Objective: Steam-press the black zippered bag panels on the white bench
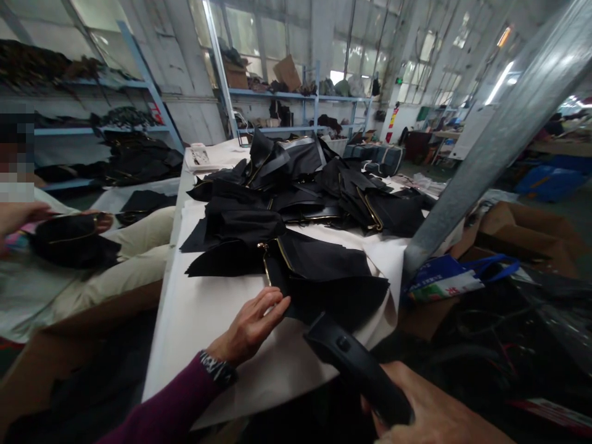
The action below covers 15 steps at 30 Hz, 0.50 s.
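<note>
A black fabric piece (pixel 324 256) with a gold-toothed zipper lies at the near end of the pile on the white-covered table. My left hand (pixel 256 324), below a purple sleeve and a patterned wristband, has its fingers pressed together at the near edge of this piece, beside the zipper; the thumb is hidden. In my right hand (pixel 416 401) is a curved black handheld device (pixel 356 364) with a broad flat head and a small button. Its head points at the near edge of the fabric, seemingly just short of it.
More black zippered pieces (pixel 300 166) are heaped farther back on the table (pixel 198 320). A slanted metal post (pixel 490 135) rises at the right, near a blue bag (pixel 439 277) and cardboard boxes (pixel 527 231). At the left, a seated person handles a black piece (pixel 69 240).
</note>
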Tool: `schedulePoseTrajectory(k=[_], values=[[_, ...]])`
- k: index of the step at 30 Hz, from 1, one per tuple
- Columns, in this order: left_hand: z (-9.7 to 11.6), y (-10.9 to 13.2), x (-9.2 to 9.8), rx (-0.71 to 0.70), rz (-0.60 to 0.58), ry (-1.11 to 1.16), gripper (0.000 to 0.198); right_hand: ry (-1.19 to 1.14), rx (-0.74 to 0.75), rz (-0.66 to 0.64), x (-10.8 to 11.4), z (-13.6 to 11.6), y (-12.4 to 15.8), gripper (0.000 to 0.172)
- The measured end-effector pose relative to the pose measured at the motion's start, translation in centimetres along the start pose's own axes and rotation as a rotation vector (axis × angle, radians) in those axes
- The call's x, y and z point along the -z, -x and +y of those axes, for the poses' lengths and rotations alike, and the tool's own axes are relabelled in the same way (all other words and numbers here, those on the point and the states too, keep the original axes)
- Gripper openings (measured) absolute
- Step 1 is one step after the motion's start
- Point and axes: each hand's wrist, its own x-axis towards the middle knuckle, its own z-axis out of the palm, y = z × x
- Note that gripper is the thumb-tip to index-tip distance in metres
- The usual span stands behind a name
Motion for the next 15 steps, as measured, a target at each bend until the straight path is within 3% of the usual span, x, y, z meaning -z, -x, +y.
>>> schedulePoseTrajectory(k=[6, 9, 11, 15], values=[[0.1, 0.4, -0.1, -0.016, -0.053, 0.023, 0.054, -0.032, 0.14, -0.105, -0.9, -3.2, -1.9, 0.025], [0.3, 0.1, -0.1, -0.02, -0.043, 0.022, 0.05, -0.06, 0.122, -0.128, -0.8, -3.5, -1.6, 0.024], [0.5, -0.5, 0.1, -0.028, -0.03, 0.014, 0.044, -0.051, 0.075, -0.097, -0.3, -3.3, -0.6, 0.027], [0.4, -3.4, 0.9, -0.027, -0.021, -0.015, 0.023, 0.004, 0.035, 0.087, 1.4, -2.4, 2.2, 0.037]])
